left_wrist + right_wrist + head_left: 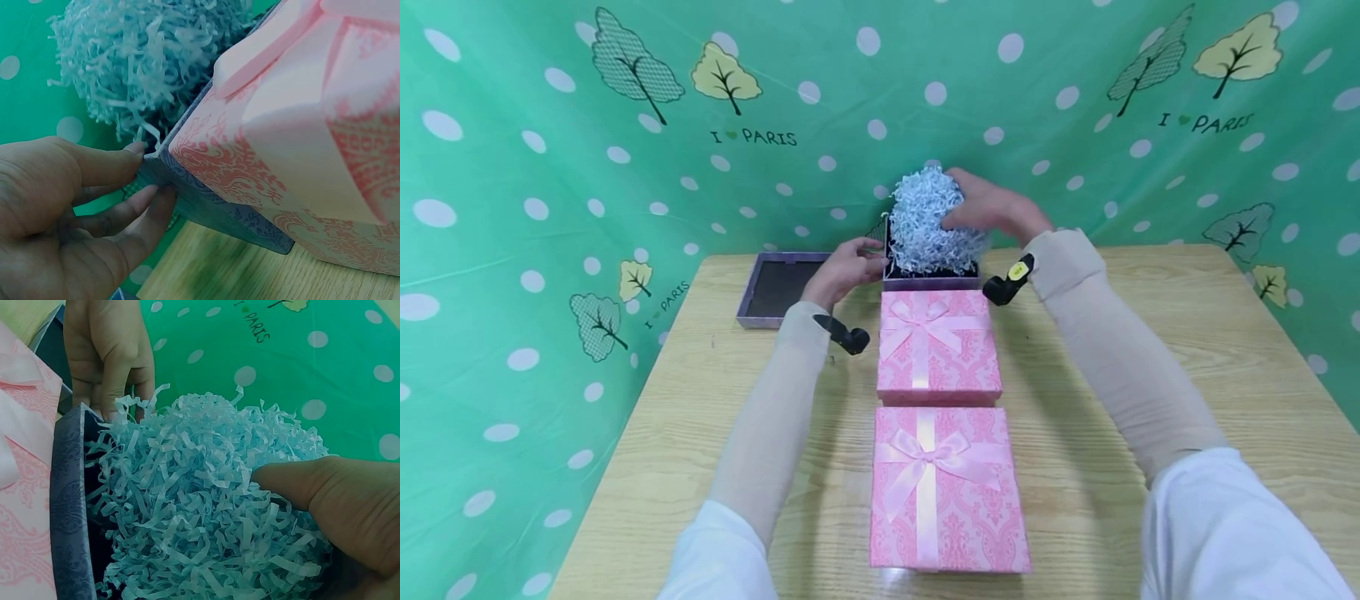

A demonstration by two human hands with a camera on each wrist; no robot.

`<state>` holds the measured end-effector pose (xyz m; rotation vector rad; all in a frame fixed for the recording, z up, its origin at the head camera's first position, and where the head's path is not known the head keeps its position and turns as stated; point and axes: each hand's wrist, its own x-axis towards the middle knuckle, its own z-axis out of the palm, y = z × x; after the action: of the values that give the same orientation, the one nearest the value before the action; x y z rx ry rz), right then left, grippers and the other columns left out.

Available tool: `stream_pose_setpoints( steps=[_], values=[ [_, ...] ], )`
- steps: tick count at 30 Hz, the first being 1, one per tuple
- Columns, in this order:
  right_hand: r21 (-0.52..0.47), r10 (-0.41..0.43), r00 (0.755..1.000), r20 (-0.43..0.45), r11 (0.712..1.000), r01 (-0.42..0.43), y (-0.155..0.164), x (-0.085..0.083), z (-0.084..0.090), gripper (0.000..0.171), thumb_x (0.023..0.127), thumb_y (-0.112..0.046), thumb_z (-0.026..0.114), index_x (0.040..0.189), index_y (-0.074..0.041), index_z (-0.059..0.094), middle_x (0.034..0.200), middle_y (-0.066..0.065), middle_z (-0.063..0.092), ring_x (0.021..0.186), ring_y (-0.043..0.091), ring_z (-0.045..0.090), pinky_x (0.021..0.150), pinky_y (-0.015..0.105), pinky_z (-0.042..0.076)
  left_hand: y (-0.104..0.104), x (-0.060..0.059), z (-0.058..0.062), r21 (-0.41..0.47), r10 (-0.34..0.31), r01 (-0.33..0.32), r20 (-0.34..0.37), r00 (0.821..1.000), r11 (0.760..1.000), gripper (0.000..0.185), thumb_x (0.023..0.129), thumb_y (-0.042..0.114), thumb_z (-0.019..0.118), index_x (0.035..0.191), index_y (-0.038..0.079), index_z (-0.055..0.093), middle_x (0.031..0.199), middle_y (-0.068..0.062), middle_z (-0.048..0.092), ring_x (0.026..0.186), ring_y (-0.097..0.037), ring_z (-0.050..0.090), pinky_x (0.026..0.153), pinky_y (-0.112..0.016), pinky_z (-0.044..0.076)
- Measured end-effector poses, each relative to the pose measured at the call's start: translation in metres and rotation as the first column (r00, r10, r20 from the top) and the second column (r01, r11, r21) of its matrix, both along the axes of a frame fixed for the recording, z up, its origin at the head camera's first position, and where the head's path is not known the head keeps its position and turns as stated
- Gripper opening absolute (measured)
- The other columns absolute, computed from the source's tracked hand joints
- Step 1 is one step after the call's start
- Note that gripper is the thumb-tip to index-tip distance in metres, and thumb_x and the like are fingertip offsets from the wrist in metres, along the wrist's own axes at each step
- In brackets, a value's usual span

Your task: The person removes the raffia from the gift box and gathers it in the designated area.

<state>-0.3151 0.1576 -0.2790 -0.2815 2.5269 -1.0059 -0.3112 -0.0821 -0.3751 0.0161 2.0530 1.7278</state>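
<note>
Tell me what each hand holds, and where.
The left hand pinches the purple box at its corner. The right hand grips the paper shreds from the top.

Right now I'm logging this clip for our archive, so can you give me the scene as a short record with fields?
Setting: wooden table, green dotted backdrop
Left hand: fingers pinch the corner of the purple box
Right hand: grips the pale blue shredded paper heaped above the purple box
Closed boxes: two pink gift boxes with bows, far one and near one, in a row in front of the purple box
Left of the row: purple lid, lying inside up
</note>
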Motion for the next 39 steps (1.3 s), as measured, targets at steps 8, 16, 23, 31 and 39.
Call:
stream_pose_setpoints(
  steps=[8,16,23,31,39],
  values=[
    [0.031,0.011,1.000,-0.020,0.999,-0.011,0.010,0.008,0.013,0.093,0.092,-0.018,0.061,0.154,-0.022,-0.008,0.161,0.000,-0.008,0.148,0.026,0.000,0.121,0.049,0.013,0.000,-0.001,-0.001,0.005,-0.004,0.004,-0.002,1.000,1.000,0.046,0.095,0.004,0.056,0.138,0.003,0.041,0.132,-0.019,0.047,0.127,-0.036,0.048,0.107,-0.043,0.043],
    [0.018,0.008,0.999,-0.031,1.000,-0.007,0.024,0.013,0.022,0.091,0.092,-0.017,0.061,0.154,-0.022,-0.005,0.162,0.004,0.000,0.147,0.028,0.006,0.119,0.051,0.018,-0.002,-0.002,-0.003,0.026,-0.001,0.001,0.004,1.000,1.000,0.045,0.095,0.004,0.055,0.138,0.002,0.041,0.133,-0.020,0.046,0.128,-0.037,0.046,0.108,-0.045,0.042],
    [0.028,-0.011,0.999,-0.033,1.000,0.012,0.039,0.019,0.033,0.092,0.092,-0.022,0.062,0.154,-0.024,-0.006,0.162,0.004,0.002,0.147,0.028,0.007,0.118,0.053,0.020,-0.001,-0.002,-0.005,0.013,0.003,-0.003,-0.004,1.000,1.000,0.044,0.095,0.005,0.056,0.137,0.002,0.042,0.131,-0.018,0.048,0.127,-0.037,0.048,0.105,-0.041,0.045],
    [-0.005,0.017,0.998,-0.053,1.000,-0.018,0.059,0.025,0.040,0.088,0.091,-0.011,0.060,0.154,-0.019,-0.001,0.159,0.010,0.012,0.143,0.032,0.017,0.115,0.054,0.026,-0.001,-0.002,-0.004,0.006,-0.004,0.004,-0.003,1.000,1.000,0.046,0.095,0.005,0.056,0.138,0.002,0.041,0.130,-0.018,0.050,0.127,-0.036,0.049,0.103,-0.038,0.047],
    [-0.022,-0.006,0.999,-0.048,1.000,0.005,0.086,0.033,0.041,0.088,0.092,-0.013,0.061,0.154,-0.019,-0.001,0.156,0.015,0.015,0.140,0.037,0.021,0.112,0.058,0.029,-0.002,-0.001,-0.004,0.022,-0.001,0.000,0.009,1.000,1.000,0.045,0.095,0.004,0.056,0.138,0.001,0.041,0.132,-0.020,0.049,0.127,-0.037,0.047,0.107,-0.042,0.043]
  ],
)
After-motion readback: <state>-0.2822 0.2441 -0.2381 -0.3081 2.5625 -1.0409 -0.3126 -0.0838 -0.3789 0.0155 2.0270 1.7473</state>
